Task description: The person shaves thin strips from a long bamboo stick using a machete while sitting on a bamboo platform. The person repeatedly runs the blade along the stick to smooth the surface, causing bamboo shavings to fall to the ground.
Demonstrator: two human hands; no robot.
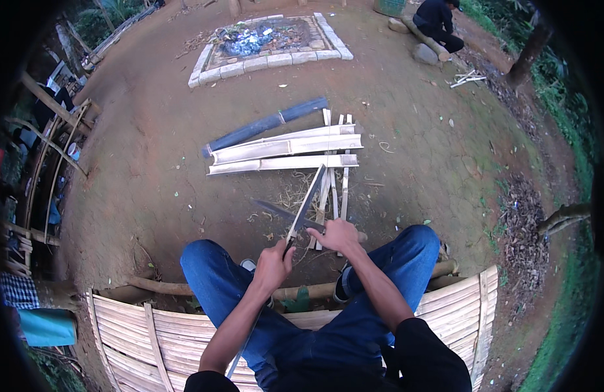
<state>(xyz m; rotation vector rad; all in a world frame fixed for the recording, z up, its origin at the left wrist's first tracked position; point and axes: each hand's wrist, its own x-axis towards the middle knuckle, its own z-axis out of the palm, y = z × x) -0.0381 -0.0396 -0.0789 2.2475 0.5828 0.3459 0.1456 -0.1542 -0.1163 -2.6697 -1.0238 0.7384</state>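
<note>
My left hand (272,266) is closed around the lower end of a split bamboo strip (306,202), which is pale on one side and dark on the other and points away from me. My right hand (340,236) grips a machete (276,209); its handle end shows right of the fist and its dark blade, slightly blurred, reaches left across the strip. Whether the edge bites into the strip, I cannot tell. Beyond lie split bamboo halves (282,149), pale inside up, and a dark bamboo piece (269,125). Narrow bamboo strips (344,193) lie under the halves, with curled shavings (289,196) around.
Beneath me is a bamboo slat seat (129,326) with a pole (165,285) along its front. Farther off, a stone-bordered fire pit (266,62) holds ash. Another person (438,26) sits on a log at the far right. Pole railings (53,140) stand at the left.
</note>
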